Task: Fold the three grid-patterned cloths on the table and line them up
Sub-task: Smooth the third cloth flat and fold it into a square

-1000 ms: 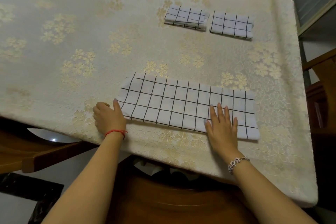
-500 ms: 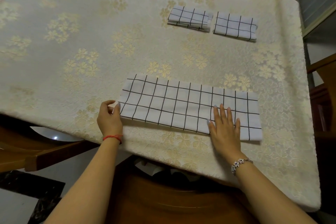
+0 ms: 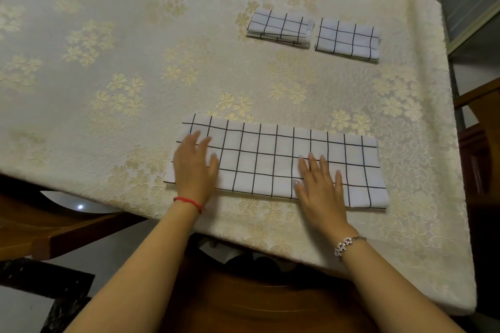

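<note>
Near the front edge of the table (image 3: 81, 121), right of its middle, a long cloth (image 3: 273, 162) with a black grid lies flat, folded into a strip running left to right. The left hand (image 3: 195, 163) rests flat on its left end, fingers straight and a little spread, gripping nothing. The right hand (image 3: 319, 184) lies flat on the strip's right half, fingers straight and spread, also holding nothing. Toward the far right corner, two smaller folded cloths sit side by side, just apart: the left one (image 3: 280, 27) with loose layers showing, the right one (image 3: 347, 38) neater. A cream cover with gold flowers (image 3: 116, 97) drapes the table
</note>
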Available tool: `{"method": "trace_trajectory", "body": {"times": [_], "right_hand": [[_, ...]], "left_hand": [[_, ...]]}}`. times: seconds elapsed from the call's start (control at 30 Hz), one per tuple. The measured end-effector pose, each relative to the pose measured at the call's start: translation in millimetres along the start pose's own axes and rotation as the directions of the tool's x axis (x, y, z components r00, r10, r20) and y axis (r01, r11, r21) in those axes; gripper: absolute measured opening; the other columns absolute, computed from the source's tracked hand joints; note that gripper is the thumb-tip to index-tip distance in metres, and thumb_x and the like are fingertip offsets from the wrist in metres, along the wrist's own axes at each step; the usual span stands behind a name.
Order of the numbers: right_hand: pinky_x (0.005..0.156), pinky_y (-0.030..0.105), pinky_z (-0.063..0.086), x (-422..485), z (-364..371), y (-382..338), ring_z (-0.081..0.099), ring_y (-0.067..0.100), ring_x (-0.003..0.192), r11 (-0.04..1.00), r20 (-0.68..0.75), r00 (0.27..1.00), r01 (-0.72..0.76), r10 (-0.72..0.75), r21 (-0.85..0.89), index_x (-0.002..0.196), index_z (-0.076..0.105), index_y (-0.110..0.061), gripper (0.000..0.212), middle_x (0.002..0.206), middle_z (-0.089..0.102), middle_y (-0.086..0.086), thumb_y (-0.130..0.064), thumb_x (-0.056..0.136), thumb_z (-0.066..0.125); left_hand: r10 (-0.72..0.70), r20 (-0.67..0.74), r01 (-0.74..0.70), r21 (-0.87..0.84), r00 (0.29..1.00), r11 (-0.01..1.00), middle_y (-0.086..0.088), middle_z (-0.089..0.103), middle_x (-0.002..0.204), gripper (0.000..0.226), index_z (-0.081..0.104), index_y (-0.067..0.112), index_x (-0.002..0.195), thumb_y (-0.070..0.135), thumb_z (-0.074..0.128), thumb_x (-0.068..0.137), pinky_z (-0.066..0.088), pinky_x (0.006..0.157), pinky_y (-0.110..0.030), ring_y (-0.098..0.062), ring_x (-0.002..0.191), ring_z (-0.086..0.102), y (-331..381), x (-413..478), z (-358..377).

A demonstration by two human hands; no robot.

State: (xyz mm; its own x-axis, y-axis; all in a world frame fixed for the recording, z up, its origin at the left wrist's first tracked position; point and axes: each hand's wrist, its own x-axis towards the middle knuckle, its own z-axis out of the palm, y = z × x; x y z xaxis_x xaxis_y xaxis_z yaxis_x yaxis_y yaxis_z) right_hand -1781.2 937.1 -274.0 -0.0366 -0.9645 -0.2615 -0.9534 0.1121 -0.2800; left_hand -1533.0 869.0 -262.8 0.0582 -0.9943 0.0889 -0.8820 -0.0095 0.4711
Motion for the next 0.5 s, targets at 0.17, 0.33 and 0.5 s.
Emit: {"method": "trace_trajectory", "body": {"times": [0.17, 0.33, 0.5], "right_hand": [[0.115, 0.043, -0.012, 1, 6, 0, -0.020, 0.010, 0.141, 0.999, 0.027, 1.000, 0.009, -0.008, -0.041, 0.146, -0.007, -0.034, 0.069, 0.153, -0.015, -0.013, -0.059, 0.082, -0.010], [0.114, 0.041, -0.015, -3, 5, 6, -0.025, 0.009, 0.139, 0.999, 0.035, 0.999, 0.003, -0.001, -0.052, 0.141, -0.016, -0.035, 0.065, 0.150, -0.020, -0.014, -0.060, 0.081, -0.011], [0.114, 0.043, -0.015, -7, 7, 13, -0.025, 0.010, 0.140, 0.998, 0.017, 0.999, -0.033, 0.034, -0.057, 0.141, -0.017, -0.036, 0.064, 0.153, -0.021, -0.012, -0.060, 0.083, -0.009]], "left_hand": [[-0.015, 0.345, -0.067, 0.226, 0.939, 0.972, -0.003, 0.007, 0.158, 0.067, 0.017, 0.034, 0.147, 0.055, 0.003, 0.085, 0.000, 0.113, -0.055, -0.028, 0.145, -0.003, 11, -10, 28], [-0.027, 0.323, -0.070, 0.287, 0.946, 0.955, -0.003, 0.003, 0.158, 0.071, 0.012, 0.036, 0.147, 0.055, -0.006, 0.081, -0.005, 0.110, -0.061, -0.032, 0.145, -0.007, 4, -27, 34], [-0.028, 0.304, -0.067, 0.299, 0.952, 0.952, -0.006, 0.009, 0.158, 0.066, 0.017, 0.034, 0.147, 0.054, 0.001, 0.086, -0.001, 0.109, -0.064, -0.035, 0.144, -0.002, 3, -32, 34]]}}
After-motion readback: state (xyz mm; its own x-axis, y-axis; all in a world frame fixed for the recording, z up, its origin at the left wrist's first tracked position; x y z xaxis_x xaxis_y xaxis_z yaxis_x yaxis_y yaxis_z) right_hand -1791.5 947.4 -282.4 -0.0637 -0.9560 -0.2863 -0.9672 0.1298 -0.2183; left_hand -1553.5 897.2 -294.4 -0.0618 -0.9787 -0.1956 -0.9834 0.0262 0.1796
